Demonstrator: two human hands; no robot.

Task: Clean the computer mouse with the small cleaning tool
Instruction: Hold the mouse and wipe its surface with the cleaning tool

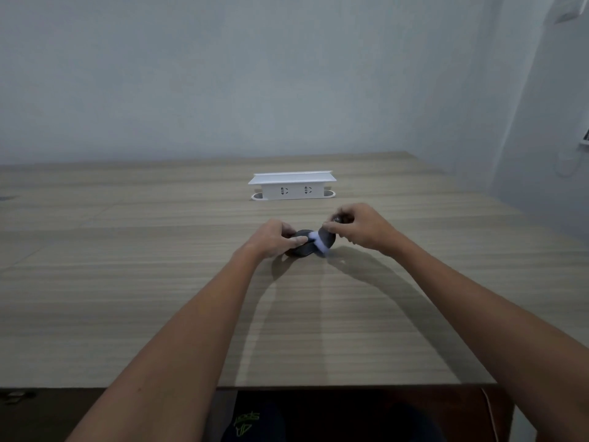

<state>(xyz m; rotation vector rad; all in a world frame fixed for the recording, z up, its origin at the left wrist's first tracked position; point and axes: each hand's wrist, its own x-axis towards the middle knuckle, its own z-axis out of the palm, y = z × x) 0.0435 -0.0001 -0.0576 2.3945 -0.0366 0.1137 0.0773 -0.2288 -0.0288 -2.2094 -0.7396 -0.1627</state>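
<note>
A dark computer mouse (306, 248) lies on the wooden table (159, 266), a little past its middle. My left hand (275, 237) grips the mouse from the left, thumb pressed on its top. My right hand (358, 226) pinches a small cleaning tool with a dark handle and a white brush head (318, 242). The white bristles lie across the top of the mouse, right beside my left thumb. The far side of the mouse is hidden behind my fingers.
A white socket box (291, 186) with two outlets stands on the table behind the hands. A pale wall runs along the back and the right. The table's near edge (350, 386) lies below my forearms.
</note>
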